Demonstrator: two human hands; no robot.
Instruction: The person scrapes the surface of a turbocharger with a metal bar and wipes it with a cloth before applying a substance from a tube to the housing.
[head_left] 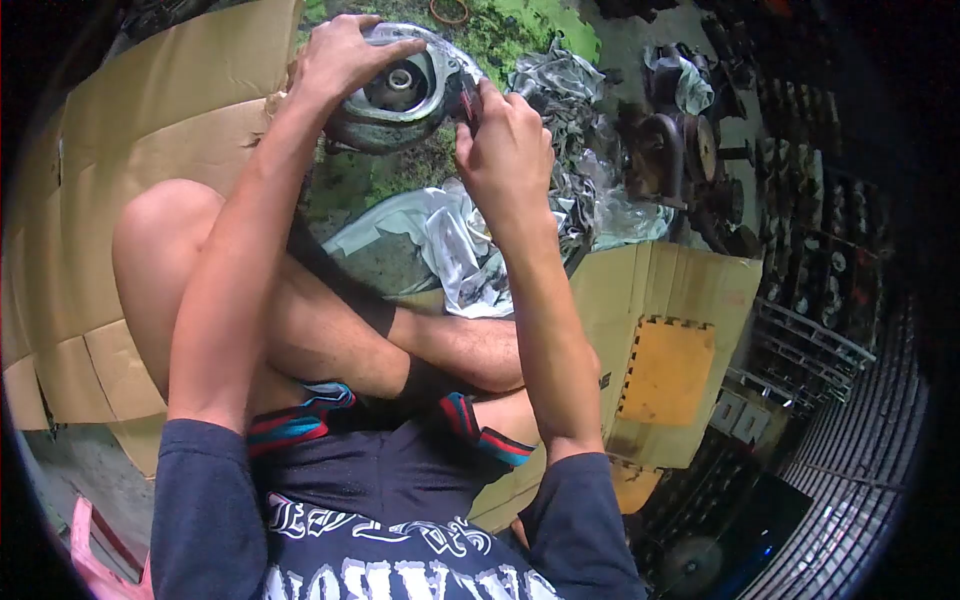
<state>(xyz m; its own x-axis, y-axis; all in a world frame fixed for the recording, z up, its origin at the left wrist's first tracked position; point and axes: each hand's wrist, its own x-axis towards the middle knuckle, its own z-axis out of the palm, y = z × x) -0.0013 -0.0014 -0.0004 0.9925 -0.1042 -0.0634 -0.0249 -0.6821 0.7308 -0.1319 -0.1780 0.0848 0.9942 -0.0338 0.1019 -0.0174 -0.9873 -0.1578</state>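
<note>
On a floor of flat brown cardboard [150, 110], the left hand [340, 55] grips a round grey metal casing [400, 100] held up high, the right hand [505, 140] pinches a small tool at its edge, and the heavy casing might slip onto the bare legs below.

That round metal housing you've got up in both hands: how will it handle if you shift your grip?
The metal housing looks like cast metal, so probably stiff and heavy for its size. Its grimy, rounded shell may be slippery under the left hand. Set down, the curved body might rock or roll; the right hand steadies its rim.
</note>
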